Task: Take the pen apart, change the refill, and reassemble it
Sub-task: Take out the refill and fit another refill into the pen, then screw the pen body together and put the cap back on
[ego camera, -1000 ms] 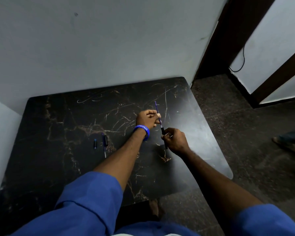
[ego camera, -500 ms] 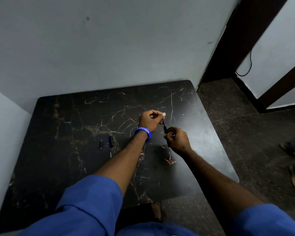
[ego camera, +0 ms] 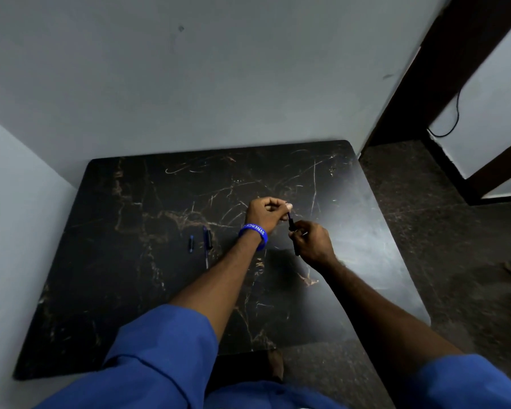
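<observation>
My right hand (ego camera: 311,245) grips the dark pen barrel (ego camera: 292,226) above the black marble table (ego camera: 148,290). My left hand (ego camera: 264,213), with a blue wristband, pinches the top end of a thin blue refill (ego camera: 289,215). Only a short piece of the refill shows between my fingertips and the barrel mouth; the rest is inside the barrel. On the table to the left lie a small blue pen part (ego camera: 191,244) and a longer pen piece with a thin refill (ego camera: 207,243) beside it.
Grey walls close the table's far and left sides. Its right edge drops to a dark speckled floor (ego camera: 425,231). A dark door frame (ego camera: 443,63) with a hanging black cable stands at the upper right. Someone's foot shows at the far right edge.
The refill has slid down into the barrel; a long length stood above my left hand before, now only a short stub shows. My left hand has come closer to my right hand.
</observation>
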